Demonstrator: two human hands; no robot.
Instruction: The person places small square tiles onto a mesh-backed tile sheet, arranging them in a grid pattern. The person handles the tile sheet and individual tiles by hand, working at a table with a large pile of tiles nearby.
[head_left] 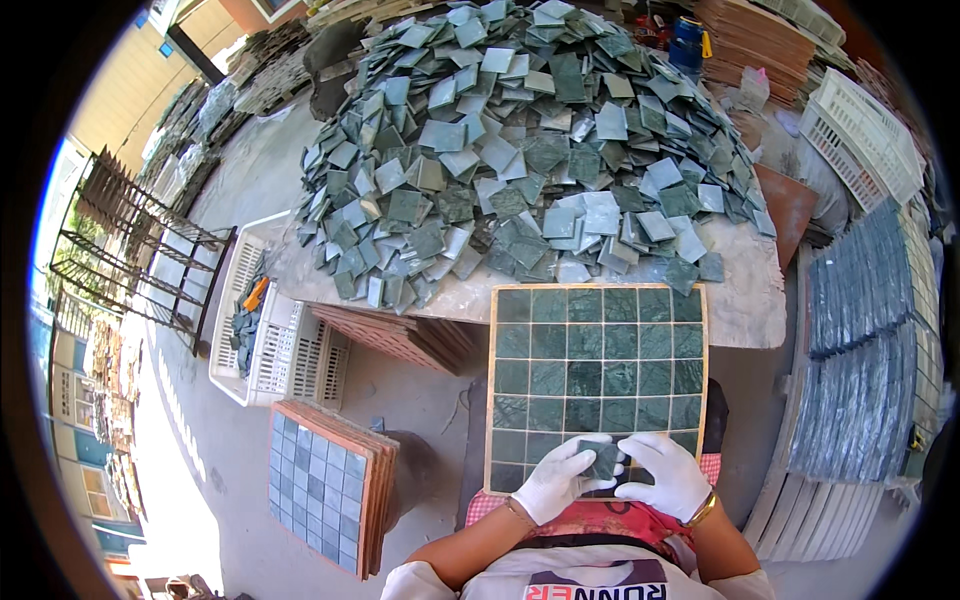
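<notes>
gloved hands (557, 482): 2 | held tile (600, 462): 1 | green-tiled board (584, 378): 1 | left-side crates (290, 358): perhaps 2

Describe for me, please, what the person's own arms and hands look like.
The left hand and right hand wear white gloves. A gold band circles the right wrist, a thin bracelet the left. White sleeves leave the forearms bare.
</notes>
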